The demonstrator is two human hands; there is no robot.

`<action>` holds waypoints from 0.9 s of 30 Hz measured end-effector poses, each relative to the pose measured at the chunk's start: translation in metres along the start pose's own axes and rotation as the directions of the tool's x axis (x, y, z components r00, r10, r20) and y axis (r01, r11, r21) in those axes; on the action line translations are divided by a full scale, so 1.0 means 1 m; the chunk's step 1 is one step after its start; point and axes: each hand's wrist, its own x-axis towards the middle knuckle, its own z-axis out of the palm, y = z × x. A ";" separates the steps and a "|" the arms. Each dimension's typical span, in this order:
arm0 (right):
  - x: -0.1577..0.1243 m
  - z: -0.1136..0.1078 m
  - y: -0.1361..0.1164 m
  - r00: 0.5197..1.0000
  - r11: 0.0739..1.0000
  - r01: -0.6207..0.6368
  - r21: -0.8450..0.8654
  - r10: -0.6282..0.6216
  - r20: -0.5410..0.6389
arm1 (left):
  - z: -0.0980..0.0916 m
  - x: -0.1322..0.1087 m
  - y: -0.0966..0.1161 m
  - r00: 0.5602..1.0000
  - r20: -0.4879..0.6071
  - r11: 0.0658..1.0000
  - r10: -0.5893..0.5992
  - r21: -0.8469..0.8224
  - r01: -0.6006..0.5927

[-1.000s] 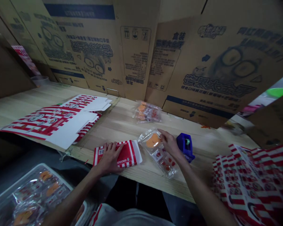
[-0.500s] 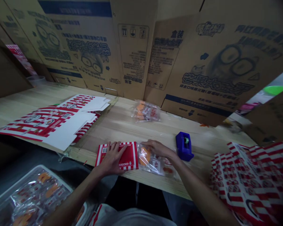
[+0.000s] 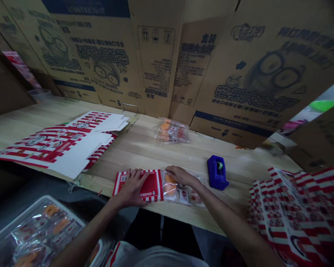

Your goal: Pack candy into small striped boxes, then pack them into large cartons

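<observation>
Your left hand (image 3: 133,187) open, palm-down, flat on red-and-white striped carton (image 3: 151,187) at desk's (image 3: 144,155) front edge. Right hand (image 3: 180,175) open, fingers curved, resting on clear snack bag (image 3: 185,194), bag touching carton's right end (neither hand gripping). Blue tape dispenser (image 3: 217,172) just right. Below desk's left corner, white tray (image 3: 22,218) holds bagged snacks (image 3: 44,226).

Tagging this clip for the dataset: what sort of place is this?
Probably a manual packing station for snack food. A wooden bench holds flat red-and-white striped cartons, a tray of clear snack packets sits beside it, and flattened shipping boxes stand behind.
</observation>
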 end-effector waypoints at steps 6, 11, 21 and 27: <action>0.002 0.012 -0.001 0.990 0.993 -0.023 0.111 0.039 -0.137 | 0.002 0.002 0.001 1.000 0.020 1.000 -0.016 -0.013 0.016; -0.001 0.008 -0.004 0.993 0.984 0.068 0.166 -0.051 -0.109 | 0.003 0.001 0.000 0.999 0.018 0.999 -0.035 -0.022 0.035; 0.008 0.026 -0.006 0.997 0.997 0.002 0.083 0.004 -0.073 | 0.003 0.000 0.002 0.999 0.012 0.999 0.031 -0.019 -0.030; 0.014 0.038 -0.010 0.937 0.982 -0.175 0.070 0.188 -0.294 | 0.002 0.001 0.004 0.997 0.015 0.997 0.073 -0.010 -0.073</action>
